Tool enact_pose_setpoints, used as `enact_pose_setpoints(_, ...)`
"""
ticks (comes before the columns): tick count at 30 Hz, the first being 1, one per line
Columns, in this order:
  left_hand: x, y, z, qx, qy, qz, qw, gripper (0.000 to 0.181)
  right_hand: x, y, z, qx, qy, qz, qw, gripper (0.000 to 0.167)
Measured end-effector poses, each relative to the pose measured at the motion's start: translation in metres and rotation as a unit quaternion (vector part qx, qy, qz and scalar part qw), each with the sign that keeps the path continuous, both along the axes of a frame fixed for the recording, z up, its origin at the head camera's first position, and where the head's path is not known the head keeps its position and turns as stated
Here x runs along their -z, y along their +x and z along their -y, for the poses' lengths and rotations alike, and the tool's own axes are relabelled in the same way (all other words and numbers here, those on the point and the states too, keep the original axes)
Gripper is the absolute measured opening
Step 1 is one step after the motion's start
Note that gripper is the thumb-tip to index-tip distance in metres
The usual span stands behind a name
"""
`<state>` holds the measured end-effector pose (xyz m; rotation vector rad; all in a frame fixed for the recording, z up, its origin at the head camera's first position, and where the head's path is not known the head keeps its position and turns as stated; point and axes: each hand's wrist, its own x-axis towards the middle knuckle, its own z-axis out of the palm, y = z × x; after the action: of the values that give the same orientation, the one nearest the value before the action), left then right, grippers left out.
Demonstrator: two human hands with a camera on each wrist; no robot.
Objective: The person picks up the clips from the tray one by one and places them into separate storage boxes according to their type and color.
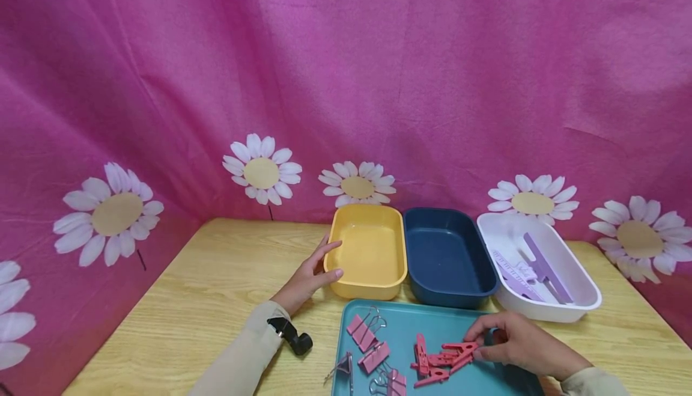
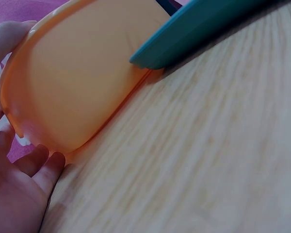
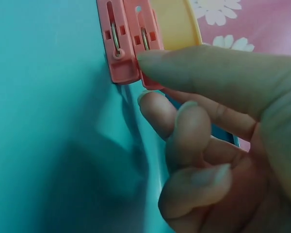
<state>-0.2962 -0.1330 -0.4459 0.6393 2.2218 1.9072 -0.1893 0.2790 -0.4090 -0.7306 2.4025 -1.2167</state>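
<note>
My left hand [image 1: 305,277] holds the left side of a yellow bin [image 1: 367,291], with thumb and a finger over its rim. The left wrist view shows other fingers [image 2: 49,167] against the bin's outer wall [image 2: 77,82]. At the right of a teal tray [image 1: 459,318], my right hand [image 1: 519,343] pinches a red clothespin [image 1: 462,357] between thumb and finger. More red clothespins [image 1: 421,353] lie beside it. In the right wrist view, the thumb [image 3: 199,73] is on one clothespin [image 3: 148,36], with another [image 3: 117,43] alongside.
Pink binder clips [image 1: 374,357] lie on the tray's left part. A navy bin [image 1: 451,298] stands right of the yellow one. Beyond it, a white bin [image 1: 586,300] contains purple items [image 1: 546,270]. Behind the wooden table [image 1: 178,300] hangs a pink flowered cloth [image 1: 346,83].
</note>
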Motion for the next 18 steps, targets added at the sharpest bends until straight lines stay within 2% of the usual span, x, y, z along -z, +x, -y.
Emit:
enact_pose_setpoints(7, -0.0009, 0.0005, 0.0008, 0.004, 0.001, -0.003, 1.0, 0.063, 0.0017, -0.0004, 0.0025, -0.004, 0.004, -0.003, 1.0, 0.017)
enact_pose_setpoints(13, 0.001, -0.0004, 0.0012, 0.003, 0.003, 0.002, 1.0, 0.062, 0.0023, -0.0006, 0.005, 0.001, 0.001, 0.018, 0.9998, 0.02)
enact_pose_setpoints(18, 0.0024, -0.0013, 0.0009, 0.001, -0.001, 0.001, 1.0, 0.061, 0.0034, -0.0002, 0.0045, -0.005, -0.006, 0.016, 0.9998, 0.019)
